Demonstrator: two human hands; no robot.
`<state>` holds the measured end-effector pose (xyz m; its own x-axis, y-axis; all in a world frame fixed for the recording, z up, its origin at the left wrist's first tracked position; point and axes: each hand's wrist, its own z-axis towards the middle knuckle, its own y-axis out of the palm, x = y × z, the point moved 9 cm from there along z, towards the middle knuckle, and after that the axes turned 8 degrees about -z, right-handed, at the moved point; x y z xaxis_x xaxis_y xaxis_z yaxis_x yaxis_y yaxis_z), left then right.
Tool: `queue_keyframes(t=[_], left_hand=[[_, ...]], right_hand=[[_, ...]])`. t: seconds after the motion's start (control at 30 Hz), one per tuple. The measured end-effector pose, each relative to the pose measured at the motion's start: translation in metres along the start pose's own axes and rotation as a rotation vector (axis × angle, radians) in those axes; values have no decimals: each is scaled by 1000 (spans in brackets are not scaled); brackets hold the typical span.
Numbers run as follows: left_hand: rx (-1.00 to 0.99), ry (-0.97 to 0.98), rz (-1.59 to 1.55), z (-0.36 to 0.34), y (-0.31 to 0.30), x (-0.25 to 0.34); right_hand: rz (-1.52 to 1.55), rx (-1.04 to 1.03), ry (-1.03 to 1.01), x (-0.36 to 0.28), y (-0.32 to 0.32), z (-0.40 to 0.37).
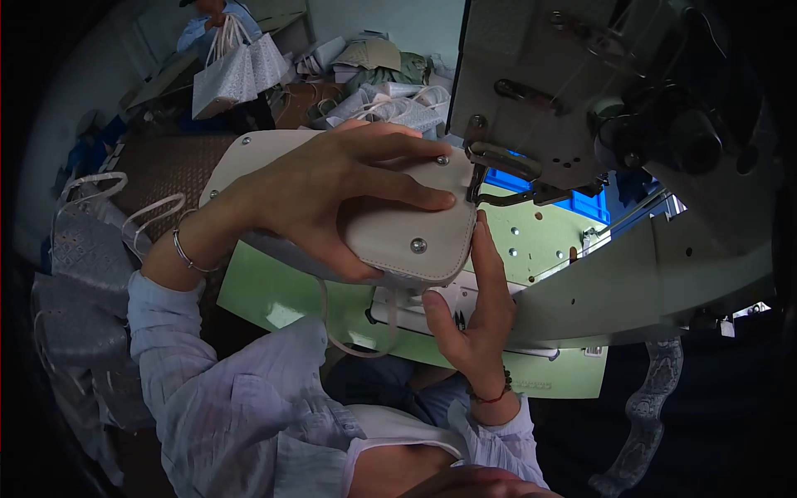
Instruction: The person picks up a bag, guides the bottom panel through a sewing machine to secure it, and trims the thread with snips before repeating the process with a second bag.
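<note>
A bag with a pale cream base [407, 220], stitched edge and metal studs, lies base up at the sewing machine's needle area [476, 187]. My left hand [328, 187] rests over the base with its fingers spread, thumb near the front edge. The base's right edge touches or nearly touches the needle area. Close beside that edge is my right hand [486, 303], index finger extended along the corner and thumb apart. A pale strap [361, 353] loops below the bag. The bag's sides are mostly hidden.
The large machine head [573, 91] fills the upper right. Under the bag is a green table [266, 286]. Patterned bags [87, 241] are piled at the left. Farther back, a person [217, 21] holds bags [237, 75] near another heap [390, 108]. Behind the machine is a blue crate [589, 205].
</note>
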<state>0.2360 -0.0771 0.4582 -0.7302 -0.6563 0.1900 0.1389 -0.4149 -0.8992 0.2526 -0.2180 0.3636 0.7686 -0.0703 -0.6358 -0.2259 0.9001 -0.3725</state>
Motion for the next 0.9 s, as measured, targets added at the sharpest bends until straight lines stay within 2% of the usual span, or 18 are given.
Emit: queue_keyframes(t=[0.63,0.9], left_hand=[[16,10,38,2,-2,-3],[0,-108,-52,0,-3,-8]], right_hand=[[-21,-19,-27,-1,-2,5],[8,-22,4,2,-2,5]])
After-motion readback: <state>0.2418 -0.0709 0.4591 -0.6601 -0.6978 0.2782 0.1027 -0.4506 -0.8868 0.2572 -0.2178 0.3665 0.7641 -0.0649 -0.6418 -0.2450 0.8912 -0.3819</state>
